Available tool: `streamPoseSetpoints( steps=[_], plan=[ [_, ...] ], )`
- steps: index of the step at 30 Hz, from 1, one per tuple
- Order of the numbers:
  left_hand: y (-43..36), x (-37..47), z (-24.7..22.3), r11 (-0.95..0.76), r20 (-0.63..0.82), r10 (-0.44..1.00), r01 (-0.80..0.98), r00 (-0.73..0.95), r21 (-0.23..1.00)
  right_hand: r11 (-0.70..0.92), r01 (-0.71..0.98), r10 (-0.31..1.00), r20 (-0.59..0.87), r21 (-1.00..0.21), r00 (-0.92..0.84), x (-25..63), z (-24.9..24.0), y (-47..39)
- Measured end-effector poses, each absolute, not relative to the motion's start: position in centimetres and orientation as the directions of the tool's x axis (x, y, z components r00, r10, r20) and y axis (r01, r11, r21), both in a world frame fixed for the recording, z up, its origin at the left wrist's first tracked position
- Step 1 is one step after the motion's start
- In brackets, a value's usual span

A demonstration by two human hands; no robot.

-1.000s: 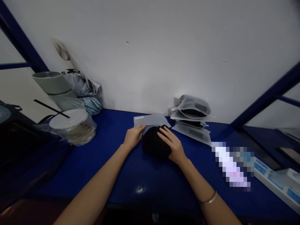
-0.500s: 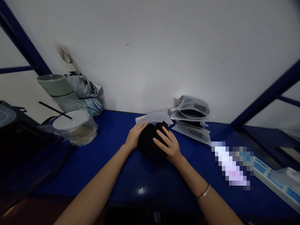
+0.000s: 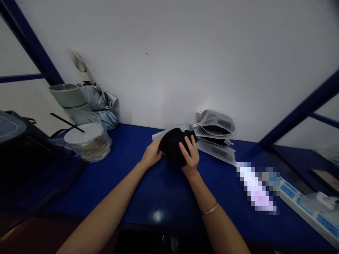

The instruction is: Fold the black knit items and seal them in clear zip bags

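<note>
A folded black cloth item (image 3: 173,148) is between my hands over the middle of the blue desk (image 3: 148,197). My left hand (image 3: 152,154) grips its left edge, with the fingertips partly hidden behind it. My right hand (image 3: 191,155) holds its right side, fingers spread over the dark fabric. Behind the item lies a flat translucent bag (image 3: 158,135) with a white label. Just to the right, several translucent bags with black contents (image 3: 217,128) are stacked against the wall.
At the left stand a lidded cup with a straw (image 3: 86,135) in plastic, a green tumbler (image 3: 70,97), a folded umbrella (image 3: 106,118) and a dark bag (image 3: 23,158). On the right are a pixelated bright object (image 3: 255,188) and a power strip (image 3: 307,208).
The black item has been lifted and tilted, its left part now higher. My right hand has turned more upright and its forearm has shifted left. The view has moved slightly.
</note>
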State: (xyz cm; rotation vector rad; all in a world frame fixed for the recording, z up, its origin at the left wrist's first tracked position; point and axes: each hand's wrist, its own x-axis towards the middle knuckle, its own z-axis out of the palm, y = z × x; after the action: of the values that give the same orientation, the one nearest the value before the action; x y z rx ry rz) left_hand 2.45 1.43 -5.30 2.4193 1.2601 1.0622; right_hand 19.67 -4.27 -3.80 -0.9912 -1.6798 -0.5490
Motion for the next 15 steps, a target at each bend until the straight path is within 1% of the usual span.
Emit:
streamPoseSetpoints(
  steps=[2,4,6,8,9,11,13,15],
  plan=[
    [1.4,2.5,-5.1,-0.673,0.549,0.723,0.607,0.419,0.423,0.522,0.839,0.319,0.947,-0.154,-0.025,20.6,-3.8,-4.5],
    [1.4,2.6,-4.9,-0.698,0.570,0.694,0.606,0.441,0.382,0.514,0.838,0.359,0.933,-0.184,-0.015,21.2,-3.8,-4.7],
    [1.3,2.7,-4.9,-0.694,0.557,0.698,0.615,0.450,0.374,0.507,0.834,0.383,0.924,-0.216,0.007,21.3,-4.0,-4.7],
    [1.3,2.7,-5.0,-0.689,0.539,0.707,0.620,0.458,0.376,0.499,0.840,0.347,0.937,-0.215,0.033,20.9,-4.3,-4.6],
    [1.2,2.7,-5.0,-0.680,0.528,0.717,0.621,0.455,0.389,0.493,0.848,0.325,0.945,-0.195,0.028,20.6,-4.4,-4.5],
    [1.2,2.5,-5.2,-0.643,0.494,0.758,0.614,0.426,0.457,0.498,0.860,0.310,0.949,-0.113,-0.055,19.9,-4.6,-4.3],
    [1.2,2.3,-5.4,-0.573,0.437,0.819,0.564,0.372,0.594,0.542,0.841,0.336,0.919,-0.011,-0.205,19.2,-4.5,-4.1],
    [1.3,2.0,-5.7,-0.495,0.380,0.868,0.499,0.319,0.711,0.598,0.800,0.372,0.866,0.051,-0.333,18.8,-4.3,-4.1]
  ],
)
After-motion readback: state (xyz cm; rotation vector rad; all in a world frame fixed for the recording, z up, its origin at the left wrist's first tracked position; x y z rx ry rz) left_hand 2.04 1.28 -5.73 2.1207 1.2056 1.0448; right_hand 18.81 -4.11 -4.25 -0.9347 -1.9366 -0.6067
